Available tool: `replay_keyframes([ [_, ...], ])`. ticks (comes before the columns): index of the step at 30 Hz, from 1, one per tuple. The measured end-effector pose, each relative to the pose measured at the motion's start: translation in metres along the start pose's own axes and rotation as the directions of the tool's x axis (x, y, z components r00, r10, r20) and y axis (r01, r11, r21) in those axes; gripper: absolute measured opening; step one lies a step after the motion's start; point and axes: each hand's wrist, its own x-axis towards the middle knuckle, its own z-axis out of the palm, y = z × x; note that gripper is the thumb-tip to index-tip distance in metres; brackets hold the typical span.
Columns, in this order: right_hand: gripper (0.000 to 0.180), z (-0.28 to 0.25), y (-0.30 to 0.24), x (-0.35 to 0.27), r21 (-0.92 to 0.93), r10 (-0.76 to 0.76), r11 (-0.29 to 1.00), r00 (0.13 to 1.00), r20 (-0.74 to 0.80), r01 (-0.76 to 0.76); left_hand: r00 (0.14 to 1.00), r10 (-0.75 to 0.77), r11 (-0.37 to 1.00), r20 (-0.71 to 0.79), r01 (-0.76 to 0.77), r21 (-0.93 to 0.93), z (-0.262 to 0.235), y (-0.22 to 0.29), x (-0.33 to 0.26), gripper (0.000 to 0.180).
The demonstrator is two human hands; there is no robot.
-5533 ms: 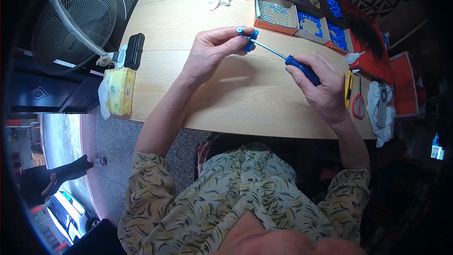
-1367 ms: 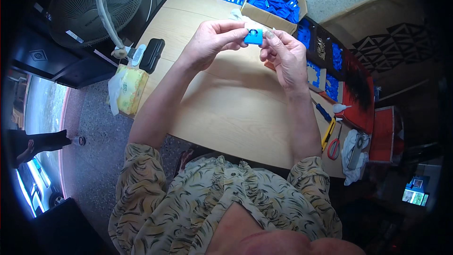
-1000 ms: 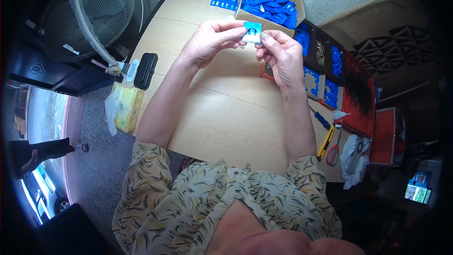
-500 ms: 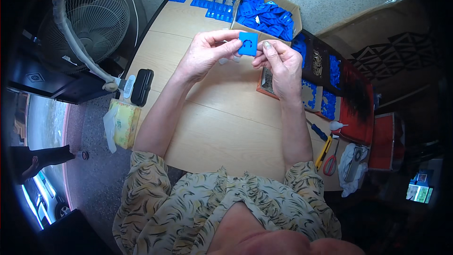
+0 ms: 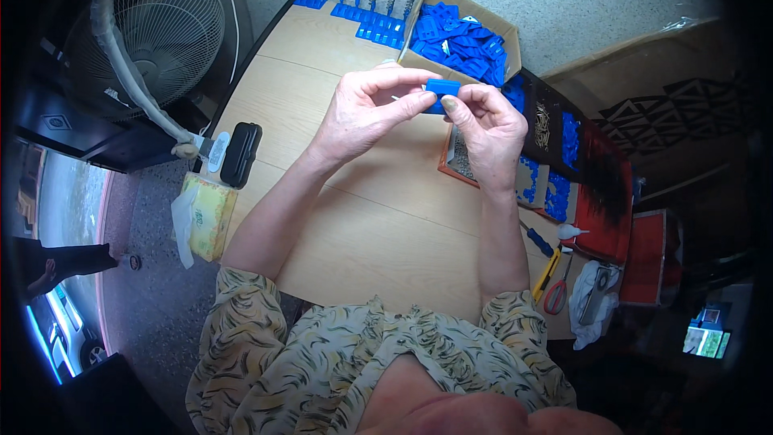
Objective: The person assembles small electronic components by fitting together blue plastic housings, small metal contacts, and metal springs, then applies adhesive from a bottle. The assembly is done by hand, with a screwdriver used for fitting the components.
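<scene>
Above the worktop (image 5: 378, 234), just on the near side of a carton (image 5: 417, 64) heaped with flat blue parts, a small blue plastic piece (image 5: 443, 89) is held up edge-on; the left hand's (image 5: 366, 113) grip pinches its left end, the right hand's (image 5: 493, 125) grip its right end. The widest room lies between the forearms, where pale wood runs toward the wearer's blouse. Along the left edge sit a black case (image 5: 240, 155) and a tissue pack (image 5: 211, 213); at the far edge, blue plates (image 5: 380, 31) bear upright springs. The right side is tighter: a shallow orange box (image 5: 460, 163) sits just beside the right wrist, while a screwdriver (image 5: 541, 243), yellow cutter (image 5: 547, 275), scissors (image 5: 555, 298) and a white cloth (image 5: 581, 332) crowd the near right corner.
</scene>
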Motion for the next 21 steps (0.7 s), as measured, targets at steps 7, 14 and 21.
replay_keyframes([
  [7, 0.01, 0.0, -0.003, -0.001, -0.089, -0.045, 0.995, 0.999, 0.026, 0.047, 0.992, 0.119, 0.991, -0.041, -0.116, 0.065, 0.002, -0.005, 0.0, 0.02],
  [14, 0.008, 0.0, 0.0, 0.0, -0.089, -0.076, 0.993, 0.997, 0.028, 0.078, 0.993, 0.111, 0.988, -0.038, -0.106, 0.109, 0.001, -0.008, 0.0, 0.019],
  [21, 0.008, 0.001, -0.001, 0.0, -0.11, -0.077, 0.991, 0.996, 0.031, 0.081, 0.992, 0.119, 0.993, -0.048, -0.118, 0.027, 0.0, -0.016, 0.002, 0.019],
])
